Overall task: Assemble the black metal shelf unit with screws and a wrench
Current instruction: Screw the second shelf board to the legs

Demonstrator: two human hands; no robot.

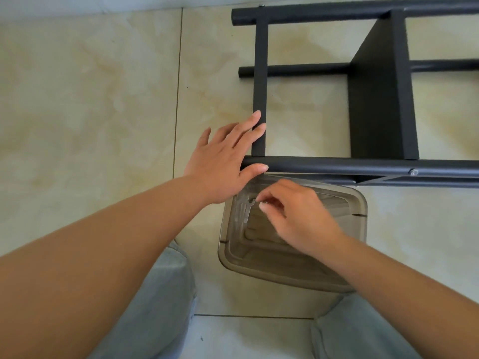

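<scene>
Hands work over a tiled floor (90,99). Left hand (225,156), fingers straight, rests flat against the black shelf frame (260,86), which lies on its side. Right hand (293,211) reaches into a clear plastic tub (360,203) just below the frame, fingertips seemingly pinching a small screw beside the wrench (246,216). Best to keep the frame steadied while lifting the screw out.

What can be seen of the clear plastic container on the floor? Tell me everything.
The clear plastic container is a smoky, see-through rectangular tub with rounded corners, open-topped, sitting on the tiled floor just below the black shelf frame. A small flat wrench lies inside at its left. The right hand reaches into it, fingertips pinched together on something small.
</scene>
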